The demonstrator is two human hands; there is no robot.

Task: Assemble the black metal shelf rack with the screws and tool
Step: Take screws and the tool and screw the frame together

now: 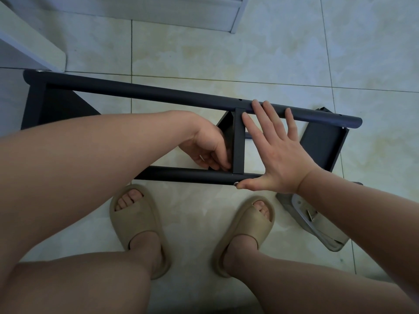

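The step in hand looks like seating a screw [236, 183] through the near tube [181, 175] of the black metal shelf rack [158, 94] into the upright crosspiece [238, 143]. To do it well, the screw should be kept square to the tube and the crosspiece's end lined up behind the hole before any turning. It is best started by finger so that the thread catches cleanly, and tightened with the tool only once it runs freely. The rack lies on its side on the tiled floor [204, 53] just ahead of the person's feet, its two long tubes running left to right. The right hand [278, 155] is spread flat across the gap between them, fingertips resting on the far tube and the thumb [249, 185] pressing the screw head against the near tube, so it braces the frame and grasps nothing. The left hand [206, 146] reaches in between the tubes, its fingers curled against the crosspiece's left face where that meets the near tube. Whether it pinches a nut or only steadies the metal cannot be told. A grey hardware packet [313, 223] lies on the floor beneath the right forearm.
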